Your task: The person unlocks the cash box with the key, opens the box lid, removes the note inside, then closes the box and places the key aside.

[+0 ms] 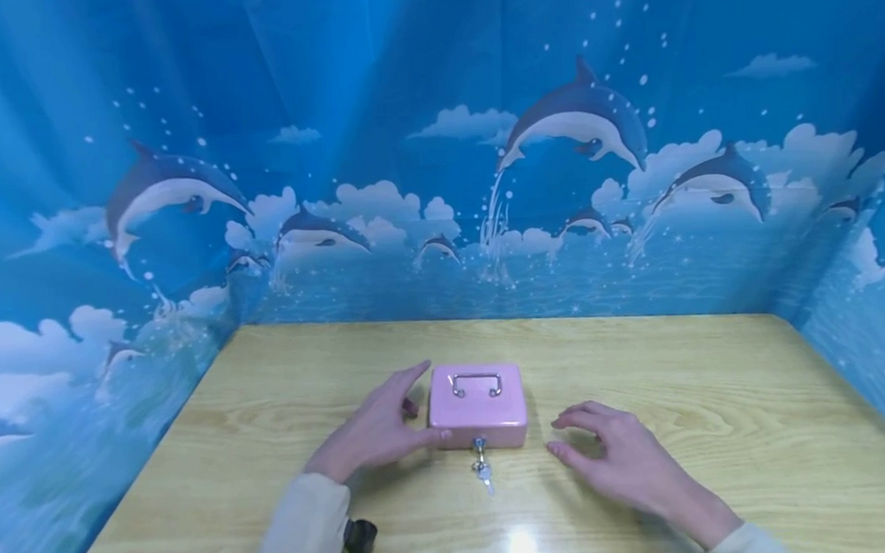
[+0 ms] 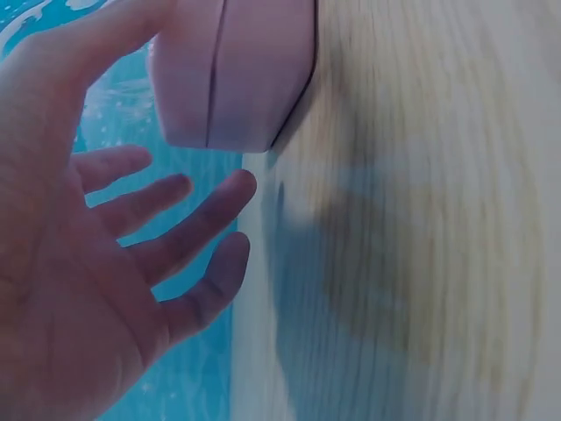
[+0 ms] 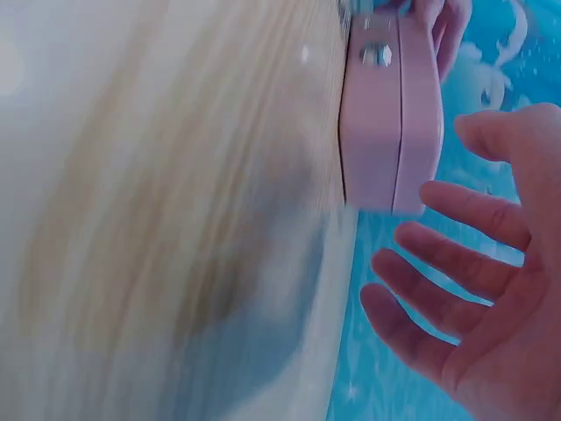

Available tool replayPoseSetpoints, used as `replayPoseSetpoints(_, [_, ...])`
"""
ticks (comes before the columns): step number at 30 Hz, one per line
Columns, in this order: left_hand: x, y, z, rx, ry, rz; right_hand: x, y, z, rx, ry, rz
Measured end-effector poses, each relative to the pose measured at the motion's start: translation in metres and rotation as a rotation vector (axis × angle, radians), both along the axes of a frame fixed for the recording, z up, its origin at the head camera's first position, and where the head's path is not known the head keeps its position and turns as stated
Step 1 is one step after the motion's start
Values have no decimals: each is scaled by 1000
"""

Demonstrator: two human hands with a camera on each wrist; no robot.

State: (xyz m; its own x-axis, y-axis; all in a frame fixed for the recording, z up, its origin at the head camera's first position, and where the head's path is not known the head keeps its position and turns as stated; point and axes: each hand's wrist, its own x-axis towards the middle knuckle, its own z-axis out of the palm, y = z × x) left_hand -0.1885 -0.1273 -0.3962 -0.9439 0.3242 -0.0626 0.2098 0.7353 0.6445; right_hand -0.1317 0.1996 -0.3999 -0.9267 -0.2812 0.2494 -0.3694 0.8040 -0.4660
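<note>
A pink metal cash box [image 1: 476, 400] with a folded silver handle [image 1: 477, 383] on its lid sits closed on the wooden table. Keys [image 1: 484, 473] hang from the lock on its front face. My left hand [image 1: 379, 426] is at the box's left side, fingers spread, with the thumb tip right at the front left corner. In the left wrist view its fingers are extended below the box [image 2: 237, 79]. To the right of the box, my right hand [image 1: 621, 459] hovers with relaxed fingers, a gap apart from it. Neither hand holds anything.
The light wooden table [image 1: 718, 379] spreads around the box. Blue curtains [image 1: 406, 145] printed with dolphins and clouds enclose its back and sides. A small black piece [image 1: 360, 538] shows at the left sleeve.
</note>
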Motion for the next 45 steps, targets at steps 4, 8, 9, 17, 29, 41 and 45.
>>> replayPoseSetpoints(4, [-6,4,-2,9,-46,-13,3,-13,0,-61,-100,83])
replayPoseSetpoints(8, [-11,6,-1,57,-124,-6,3,-23,0,-141,-189,161])
replayPoseSetpoints(9, [-13,7,-1,64,-136,-7,3,-26,-1,-156,-213,171])
replayPoseSetpoints(17, [-21,13,-6,97,-141,-46,-4,-51,-6,-197,-328,209])
replayPoseSetpoints(29, [-23,15,-11,240,-139,-96,-12,-79,-9,-247,-355,145])
replayPoseSetpoints(41, [-21,13,-11,258,-174,-107,-11,-79,-11,-382,-558,62])
replayPoseSetpoints(45, [-19,9,-9,243,-160,-88,-13,-78,-11,-369,-535,44])
